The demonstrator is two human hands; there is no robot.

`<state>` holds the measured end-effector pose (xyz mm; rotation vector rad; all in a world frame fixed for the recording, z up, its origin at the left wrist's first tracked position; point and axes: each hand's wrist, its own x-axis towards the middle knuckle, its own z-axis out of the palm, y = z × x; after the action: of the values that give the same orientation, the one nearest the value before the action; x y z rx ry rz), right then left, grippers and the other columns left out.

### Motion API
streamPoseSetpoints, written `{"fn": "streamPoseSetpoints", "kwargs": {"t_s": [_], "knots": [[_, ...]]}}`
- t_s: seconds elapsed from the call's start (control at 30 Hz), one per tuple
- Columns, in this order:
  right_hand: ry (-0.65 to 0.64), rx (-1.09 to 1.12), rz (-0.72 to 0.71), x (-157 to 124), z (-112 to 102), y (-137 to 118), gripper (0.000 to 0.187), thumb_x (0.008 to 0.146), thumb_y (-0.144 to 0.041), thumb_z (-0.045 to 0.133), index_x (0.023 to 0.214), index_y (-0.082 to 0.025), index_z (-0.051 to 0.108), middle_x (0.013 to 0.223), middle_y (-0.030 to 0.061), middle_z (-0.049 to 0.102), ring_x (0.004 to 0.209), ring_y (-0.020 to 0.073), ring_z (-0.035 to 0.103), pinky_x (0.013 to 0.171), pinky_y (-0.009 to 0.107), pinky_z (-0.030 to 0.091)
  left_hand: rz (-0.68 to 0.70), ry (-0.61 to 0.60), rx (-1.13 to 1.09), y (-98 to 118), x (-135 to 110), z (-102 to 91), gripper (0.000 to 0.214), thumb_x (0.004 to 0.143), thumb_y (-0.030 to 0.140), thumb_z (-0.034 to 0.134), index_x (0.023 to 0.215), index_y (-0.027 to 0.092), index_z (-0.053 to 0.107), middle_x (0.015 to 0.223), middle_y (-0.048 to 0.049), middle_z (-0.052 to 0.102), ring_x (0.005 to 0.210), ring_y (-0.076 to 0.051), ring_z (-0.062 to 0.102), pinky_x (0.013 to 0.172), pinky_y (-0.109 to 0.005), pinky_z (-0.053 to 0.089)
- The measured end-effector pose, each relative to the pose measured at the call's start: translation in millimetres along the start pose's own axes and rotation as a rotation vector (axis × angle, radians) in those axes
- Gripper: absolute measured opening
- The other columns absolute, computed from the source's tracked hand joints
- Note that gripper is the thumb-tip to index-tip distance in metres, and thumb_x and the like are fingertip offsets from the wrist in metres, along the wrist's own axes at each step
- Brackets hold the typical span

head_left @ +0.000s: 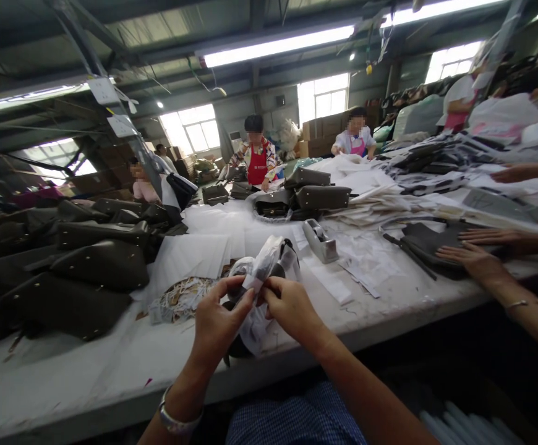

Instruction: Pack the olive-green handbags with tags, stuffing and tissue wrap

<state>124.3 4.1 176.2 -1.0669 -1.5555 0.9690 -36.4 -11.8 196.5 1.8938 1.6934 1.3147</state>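
Between my two hands, above the near part of the table, is a dark bag strap wrapped in thin white sheeting (269, 254). My left hand (220, 318) pinches the wrapping from the left, thumb against fingers. From the right, my right hand (293, 307) closes its fingertips on the same wrapping, close to the left thumb. A dark piece partly covered by clear plastic shows below the hands; the hands hide most of it. Just left of them lies a clear bag of white strings (183, 300). A grey tape dispenser (320, 241) stands beyond my right hand.
Dark bags (97, 272) are heaped on the left. White sheets (199, 253) lie behind the string bag. At right, a co-worker's hands (477, 259) rest on a dark bag (429, 241). Paper stacks (371, 204) and more bags fill the far side, where people stand.
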Motion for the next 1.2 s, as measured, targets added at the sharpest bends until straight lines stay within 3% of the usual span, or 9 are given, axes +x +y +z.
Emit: {"fn": "streamPoseSetpoints", "kwargs": {"t_s": [0.2, 0.3, 0.37, 0.47, 0.67, 0.77, 1.0, 1.1, 1.2], "knots": [[-0.021, 0.093, 0.115, 8, 5, 16, 0.011, 0.077, -0.01, 0.06, 0.08, -0.015, 0.07, 0.061, 0.0014, 0.067, 0.043, 0.0127, 0.059, 0.039, 0.019, 0.043, -0.007, -0.124, -0.112, 4, -8, 6.0, 0.034, 0.078, 0.044, 0.072, 0.104, 0.021, 0.072, 0.099, -0.0039, 0.076, 0.093, -0.021, 0.07, 0.084, -0.031, 0.054], [0.011, 0.152, 0.083, 5, 1, 27, 0.014, 0.085, -0.016, 0.06, 0.091, -0.014, 0.072, 0.061, 0.0016, 0.067, 0.045, 0.0133, 0.06, 0.042, 0.021, 0.046, -0.054, -0.171, -0.237, 8, -6, 6.1, 0.04, 0.078, 0.046, 0.073, 0.107, 0.018, 0.069, 0.103, -0.0073, 0.075, 0.094, -0.022, 0.071, 0.082, -0.03, 0.055], [0.073, 0.212, 0.032, -2, -3, 29, 0.029, 0.093, -0.025, 0.054, 0.116, -0.014, 0.067, 0.07, 0.0032, 0.072, 0.052, 0.0147, 0.065, 0.052, 0.024, 0.053, -0.15, -0.169, -0.364, 10, -1, 3.4, 0.049, 0.076, 0.05, 0.075, 0.112, 0.016, 0.065, 0.101, -0.0087, 0.075, 0.088, -0.021, 0.072, 0.074, -0.028, 0.056], [0.119, 0.329, -0.005, -13, -8, 23, 0.055, 0.097, -0.037, 0.053, 0.146, -0.015, 0.044, 0.089, 0.0056, 0.076, 0.075, 0.0191, 0.072, 0.074, 0.031, 0.058, -0.248, -0.185, -0.481, 13, 7, 0.2, 0.06, 0.073, 0.052, 0.078, 0.118, 0.017, 0.059, 0.097, -0.0076, 0.075, 0.079, -0.018, 0.072, 0.066, -0.024, 0.055], [0.106, 0.608, -0.012, -14, -2, -6, 0.092, 0.089, -0.041, 0.067, 0.159, -0.022, 0.01, 0.089, 0.0017, 0.074, 0.091, 0.0229, 0.071, 0.086, 0.036, 0.056, -0.237, -0.267, -0.558, 20, -2, 8.4, 0.055, 0.076, 0.05, 0.076, 0.118, 0.019, 0.057, 0.085, -0.003, 0.074, 0.064, -0.013, 0.067, 0.058, -0.02, 0.051], [0.096, 0.758, 0.06, -11, 2, -16, 0.096, 0.087, -0.04, 0.07, 0.159, -0.026, 0.009, 0.097, 0.0051, 0.074, 0.095, 0.0251, 0.071, 0.088, 0.04, 0.056, -0.174, -0.213, -0.505, 22, -12, 11.4, 0.046, 0.086, 0.049, 0.066, 0.123, 0.022, 0.056, 0.09, -0.0038, 0.075, 0.068, -0.015, 0.069, 0.06, -0.021, 0.053], [0.11, 0.713, 0.13, -8, 5, -16, 0.102, 0.085, -0.044, 0.074, 0.159, -0.03, 0.007, 0.103, 0.0055, 0.075, 0.104, 0.0267, 0.069, 0.092, 0.043, 0.056, 0.21, -0.02, -0.084, 15, -31, 12.3, 0.057, 0.097, 0.032, 0.054, 0.151, 0.03, 0.035, 0.131, -0.0075, 0.066, 0.118, -0.022, 0.063, 0.1, -0.036, 0.051], [0.115, 0.724, 0.137, -9, 9, -12, 0.098, 0.086, -0.045, 0.073, 0.159, -0.034, 0.007, 0.109, 0.0041, 0.074, 0.104, 0.0259, 0.069, 0.093, 0.043, 0.056, 0.345, 0.056, 0.098, 9, -33, 18.8, 0.054, 0.096, 0.027, 0.055, 0.148, 0.028, 0.042, 0.138, -0.0084, 0.061, 0.121, -0.023, 0.062, 0.1, -0.037, 0.051], [0.146, 0.687, 0.124, -11, 11, -8, 0.093, 0.087, -0.046, 0.071, 0.158, -0.037, 0.011, 0.114, 0.0046, 0.073, 0.108, 0.0277, 0.068, 0.095, 0.045, 0.055, 0.321, 0.113, 0.124, 10, -32, 25.4, 0.041, 0.094, 0.027, 0.057, 0.135, 0.022, 0.056, 0.128, -0.0105, 0.067, 0.111, -0.025, 0.067, 0.093, -0.036, 0.055]]}}
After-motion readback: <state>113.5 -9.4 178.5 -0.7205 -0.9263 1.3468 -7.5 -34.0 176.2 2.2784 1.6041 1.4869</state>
